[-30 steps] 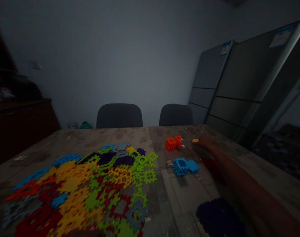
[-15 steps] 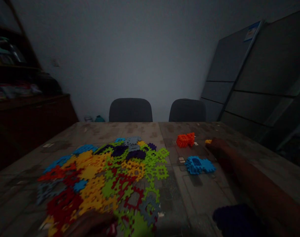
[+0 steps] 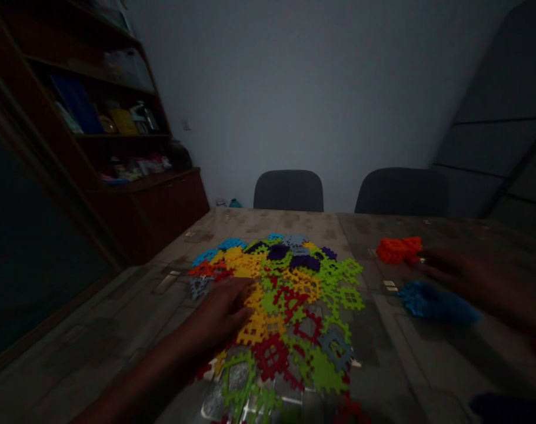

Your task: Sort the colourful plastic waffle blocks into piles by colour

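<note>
My left hand (image 3: 226,309) rests over the left side of a pile of flat toothed plastic building pieces (image 3: 272,300), its thumb and fingers apart above the yellow pieces (image 3: 254,330). Red, green, blue, grey and purple pieces lie around it. On the right, my right hand (image 3: 448,268) is smeared by motion. It reaches between an orange block built of such pieces (image 3: 399,249) and a blue one (image 3: 435,301). Whether its fingers touch or hold anything cannot be made out.
A dark purple object (image 3: 506,409) lies at the lower right edge of the table. Two grey chairs (image 3: 288,191) stand behind the patterned table (image 3: 369,353). A wooden shelf cabinet (image 3: 162,203) is at the left, grey panels (image 3: 483,144) at the right.
The view has swung left. My left hand has moved forward and up over the pile. My right hand has shifted nearer the orange block; the small yellow piece by it no longer shows.
</note>
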`<state>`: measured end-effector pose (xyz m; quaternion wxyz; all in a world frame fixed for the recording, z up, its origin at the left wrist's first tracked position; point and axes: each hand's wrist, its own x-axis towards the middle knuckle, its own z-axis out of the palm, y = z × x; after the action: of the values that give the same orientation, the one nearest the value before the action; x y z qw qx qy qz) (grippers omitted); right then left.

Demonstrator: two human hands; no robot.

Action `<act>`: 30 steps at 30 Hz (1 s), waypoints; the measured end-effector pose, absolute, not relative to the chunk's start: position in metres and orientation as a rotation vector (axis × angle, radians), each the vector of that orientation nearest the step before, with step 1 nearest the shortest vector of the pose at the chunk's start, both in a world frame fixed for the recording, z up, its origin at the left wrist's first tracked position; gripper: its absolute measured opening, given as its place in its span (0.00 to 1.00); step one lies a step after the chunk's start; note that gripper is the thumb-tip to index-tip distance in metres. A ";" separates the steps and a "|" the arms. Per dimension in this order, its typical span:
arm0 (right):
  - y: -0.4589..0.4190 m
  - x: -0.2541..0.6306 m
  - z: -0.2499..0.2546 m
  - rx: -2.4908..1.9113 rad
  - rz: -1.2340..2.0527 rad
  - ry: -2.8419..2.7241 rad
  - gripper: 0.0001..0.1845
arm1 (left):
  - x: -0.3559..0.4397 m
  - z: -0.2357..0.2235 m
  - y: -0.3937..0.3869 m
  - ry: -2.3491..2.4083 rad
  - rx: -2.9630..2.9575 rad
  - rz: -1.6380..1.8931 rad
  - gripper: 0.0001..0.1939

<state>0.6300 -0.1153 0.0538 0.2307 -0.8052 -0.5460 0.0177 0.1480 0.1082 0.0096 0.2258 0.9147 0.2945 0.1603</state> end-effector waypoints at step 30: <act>-0.043 0.303 0.015 -2.014 0.269 -1.983 0.21 | 0.127 0.008 0.105 0.703 2.476 0.478 0.31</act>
<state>0.3027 -0.0433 0.0152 0.1507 -0.7012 -0.6906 0.0937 0.1271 0.1054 0.0080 0.2589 0.9135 0.2594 0.1764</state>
